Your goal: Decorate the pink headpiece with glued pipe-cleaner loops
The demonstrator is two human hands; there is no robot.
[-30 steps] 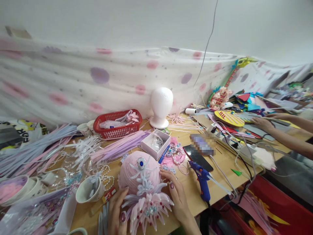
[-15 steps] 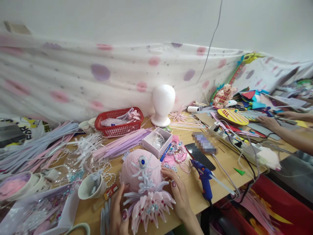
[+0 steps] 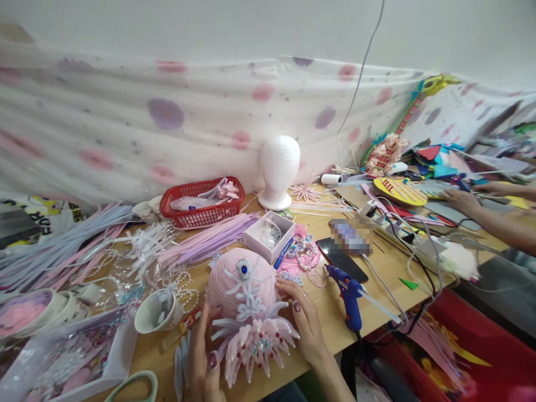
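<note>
A pink dome-shaped headpiece [image 3: 234,282] with a blue gem, white flowers and a spiky pink flower at its front lies on the wooden table [image 3: 377,279]. My left hand [image 3: 205,360] rests against its lower left side, fingers curved along the edge. My right hand [image 3: 305,321] lies on its right side, fingers stretched against the dome. A blue glue gun [image 3: 349,301] lies just right of my right hand.
A white foam head [image 3: 278,170] stands at the back beside a red basket [image 3: 201,204]. A white box [image 3: 268,237], beads, purple strips [image 3: 205,243], a cup [image 3: 159,312], scissors [image 3: 134,385] and cables lie around. Another person's hands [image 3: 464,201] work at the right.
The view shifted slightly; both hands stay on the headpiece, the left one sliding a little lower along its side.
</note>
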